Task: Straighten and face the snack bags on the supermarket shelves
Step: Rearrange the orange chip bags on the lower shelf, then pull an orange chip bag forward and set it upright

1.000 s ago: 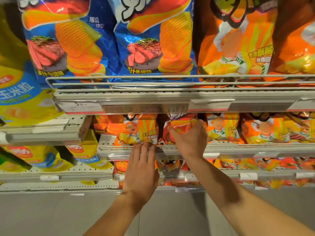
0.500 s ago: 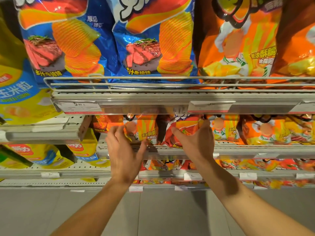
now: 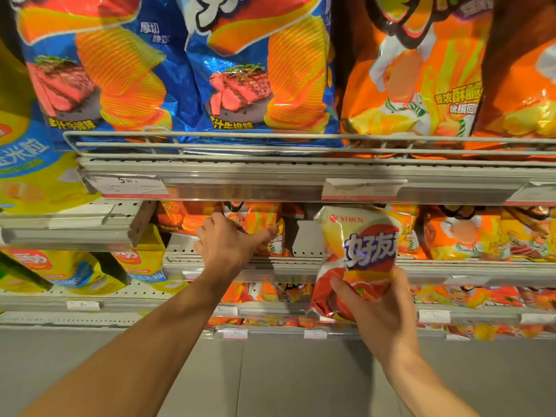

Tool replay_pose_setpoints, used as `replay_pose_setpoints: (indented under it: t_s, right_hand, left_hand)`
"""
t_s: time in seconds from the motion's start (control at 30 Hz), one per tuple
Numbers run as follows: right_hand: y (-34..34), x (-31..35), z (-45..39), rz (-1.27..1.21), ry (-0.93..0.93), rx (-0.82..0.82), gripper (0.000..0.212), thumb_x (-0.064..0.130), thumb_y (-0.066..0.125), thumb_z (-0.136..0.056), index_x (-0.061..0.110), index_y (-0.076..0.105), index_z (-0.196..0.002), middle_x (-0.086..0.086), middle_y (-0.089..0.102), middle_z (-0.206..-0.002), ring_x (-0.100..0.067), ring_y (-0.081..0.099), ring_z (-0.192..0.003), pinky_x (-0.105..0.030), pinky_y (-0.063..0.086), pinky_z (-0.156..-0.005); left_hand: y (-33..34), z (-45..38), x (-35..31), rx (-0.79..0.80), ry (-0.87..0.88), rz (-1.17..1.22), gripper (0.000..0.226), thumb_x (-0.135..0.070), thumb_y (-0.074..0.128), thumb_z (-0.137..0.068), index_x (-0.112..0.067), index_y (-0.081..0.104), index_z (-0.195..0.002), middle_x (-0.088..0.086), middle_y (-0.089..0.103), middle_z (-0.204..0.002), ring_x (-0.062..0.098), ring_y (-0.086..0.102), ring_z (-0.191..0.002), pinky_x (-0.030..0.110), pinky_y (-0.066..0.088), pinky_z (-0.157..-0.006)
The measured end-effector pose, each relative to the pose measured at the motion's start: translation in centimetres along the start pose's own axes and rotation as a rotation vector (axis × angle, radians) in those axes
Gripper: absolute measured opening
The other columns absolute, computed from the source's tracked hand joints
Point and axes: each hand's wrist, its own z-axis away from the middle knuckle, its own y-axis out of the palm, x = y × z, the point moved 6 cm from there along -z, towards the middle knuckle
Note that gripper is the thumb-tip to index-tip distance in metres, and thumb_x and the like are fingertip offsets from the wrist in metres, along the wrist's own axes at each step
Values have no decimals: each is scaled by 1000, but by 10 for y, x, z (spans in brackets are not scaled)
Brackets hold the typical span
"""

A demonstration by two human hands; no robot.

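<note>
Right hand (image 3: 380, 305) has a small red-and-cream snack bag (image 3: 358, 257) out in front of the shelf edge, fingers (image 3: 341, 288) curled round its lower end, thumb on the right side of it. The bag stands upright, front facing out, its top just under the price rail (image 3: 301, 191) above. Behind those fingers sits a bare slot on the shelf (image 3: 307, 239).

Over to the left hand (image 3: 228, 242): it reaches into the same shelf, thumb stretched out to the right across an orange snack bag (image 3: 264, 227), the other fingers bent round that bag's left edge. Left of those fingers lies another orange bag (image 3: 180, 219), tipped over. Right of the held bag, more orange bags (image 3: 457, 236) line the shelf, standing upright.

Above both hands, behind a wire rail (image 3: 210, 135), big blue chip bags (image 3: 255, 70) and big orange bags (image 3: 415, 70). Far left, yellow bags (image 3: 27, 164). Below the fingers, lower shelves hold small orange bags (image 3: 258, 293).
</note>
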Motion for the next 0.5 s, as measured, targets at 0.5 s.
replay_pose_setpoints:
  t_s: [0.5]
  right_hand:
    - [-53, 0, -5, 307, -223, -146, 58, 43, 94, -58, 26, 60, -102, 15, 63, -84, -9, 64, -75, -23, 48, -61]
  left_hand:
    - [13, 29, -25, -131, 240, 294, 105, -61, 86, -60, -4, 41, -136, 9, 39, -130, 25, 42, -123, 35, 39, -101]
